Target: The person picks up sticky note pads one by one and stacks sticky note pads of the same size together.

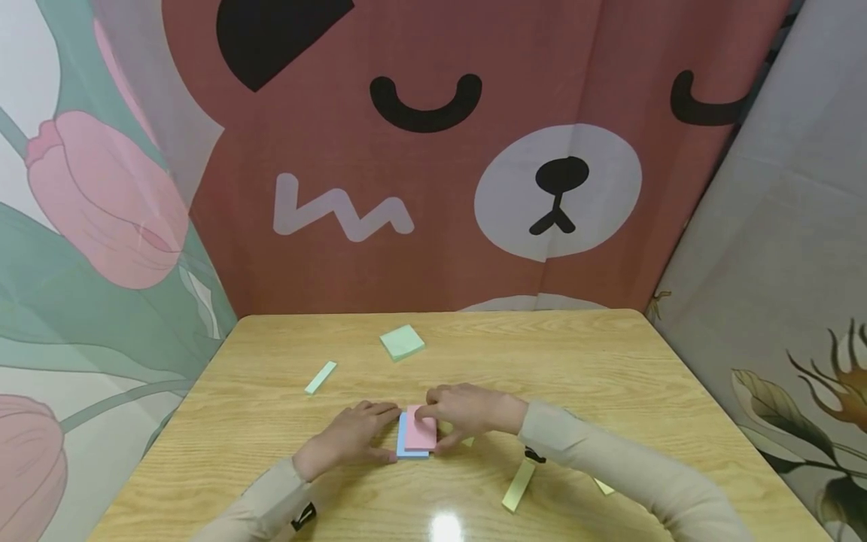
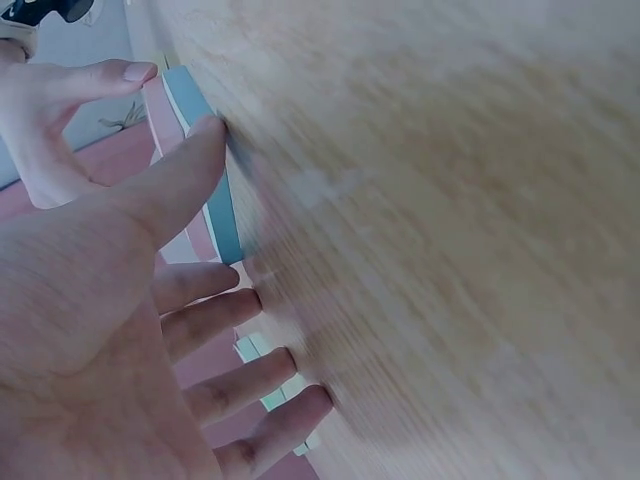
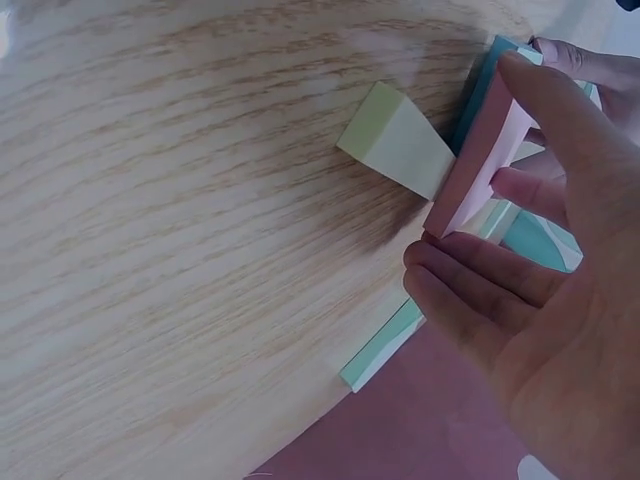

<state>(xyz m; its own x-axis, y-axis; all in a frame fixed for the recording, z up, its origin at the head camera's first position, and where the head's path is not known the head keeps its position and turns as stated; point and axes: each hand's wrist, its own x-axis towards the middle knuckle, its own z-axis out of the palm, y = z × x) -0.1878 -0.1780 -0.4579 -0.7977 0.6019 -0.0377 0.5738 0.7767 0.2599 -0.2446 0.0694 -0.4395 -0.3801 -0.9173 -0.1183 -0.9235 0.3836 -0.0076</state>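
Note:
A pink pad [image 1: 421,438] lies on a blue pad [image 1: 402,444], slightly offset, so blue shows along its left and lower edges. The left hand [image 1: 351,433] holds the blue pad at its left side, thumb near the lower corner; the left wrist view shows that thumb against the blue edge [image 2: 224,220]. From the right, the right hand [image 1: 470,409] grips the pink pad, its thumb and fingers at opposite ends of the pink edge [image 3: 478,150] in the right wrist view. A yellow block [image 3: 402,145] stands beside the pads, partly hidden by the right hand in the head view.
Farther back on the wooden table [image 1: 542,354] are a green pad [image 1: 403,343] and, to the left, a narrow green strip [image 1: 320,378]. A yellow strip [image 1: 518,486] lies near the right forearm, with another yellow piece [image 1: 604,487] partly under the sleeve. Printed curtains hang behind.

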